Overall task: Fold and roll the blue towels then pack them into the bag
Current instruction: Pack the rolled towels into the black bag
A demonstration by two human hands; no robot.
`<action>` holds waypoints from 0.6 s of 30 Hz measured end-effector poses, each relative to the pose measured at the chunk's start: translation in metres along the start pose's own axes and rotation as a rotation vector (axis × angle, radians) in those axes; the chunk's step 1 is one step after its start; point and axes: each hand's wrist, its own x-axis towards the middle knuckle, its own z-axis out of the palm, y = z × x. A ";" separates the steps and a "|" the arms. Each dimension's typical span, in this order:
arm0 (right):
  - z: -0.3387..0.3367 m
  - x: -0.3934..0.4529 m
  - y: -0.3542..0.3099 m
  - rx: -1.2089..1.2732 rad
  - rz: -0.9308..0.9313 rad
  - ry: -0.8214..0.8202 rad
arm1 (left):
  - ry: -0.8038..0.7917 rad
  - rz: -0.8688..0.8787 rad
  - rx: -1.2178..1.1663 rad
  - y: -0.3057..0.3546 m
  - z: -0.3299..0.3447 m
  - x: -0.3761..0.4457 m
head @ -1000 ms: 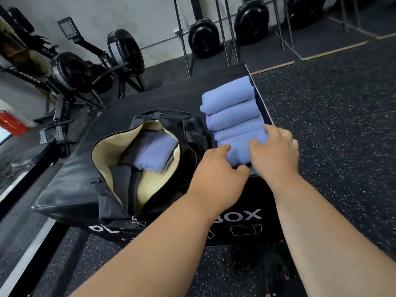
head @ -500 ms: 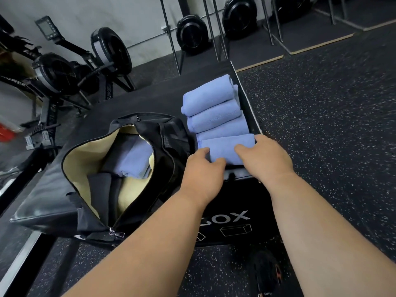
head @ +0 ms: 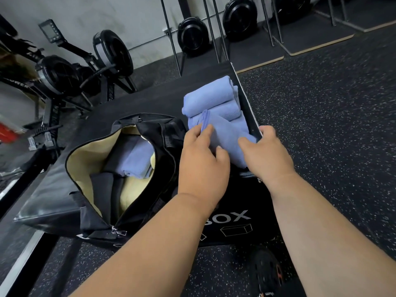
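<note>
Since a second ago the nearest towel (head: 227, 138) has lifted off the box's (head: 231, 219) near right corner, tilted. The left hand (head: 203, 166) and right hand (head: 265, 159) each have their grip curled round an end. Keeping both ends squeezed should stop it unrolling on the way to the open bag (head: 90, 168), just left. Behind, 2 rolled towels (head: 211, 99) lie along the right edge; 1 blue towel (head: 137, 161) is in the bag.
</note>
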 end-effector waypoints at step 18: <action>0.018 -0.040 -0.039 0.759 -0.390 -0.669 | 0.319 0.513 -0.033 -0.024 -0.090 -0.011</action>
